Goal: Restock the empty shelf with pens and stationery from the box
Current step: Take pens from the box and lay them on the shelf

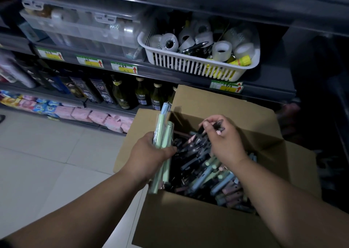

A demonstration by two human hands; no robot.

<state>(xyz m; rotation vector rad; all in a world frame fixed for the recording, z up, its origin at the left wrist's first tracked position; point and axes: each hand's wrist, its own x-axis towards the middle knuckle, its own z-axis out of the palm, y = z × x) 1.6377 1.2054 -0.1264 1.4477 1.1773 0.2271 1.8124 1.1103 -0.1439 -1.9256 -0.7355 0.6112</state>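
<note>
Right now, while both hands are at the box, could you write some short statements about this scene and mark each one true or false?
1. The left hand grips a bundle of pale green pens. True.
2. The right hand lies flat and holds nothing. False: its fingers pinch a thin dark pen above the box.
3. The open brown cardboard box holds many loose pens. True.
4. The white slatted plastic basket on the shelf holds only bottles. False: it holds clear tape rolls and some pens.
</note>
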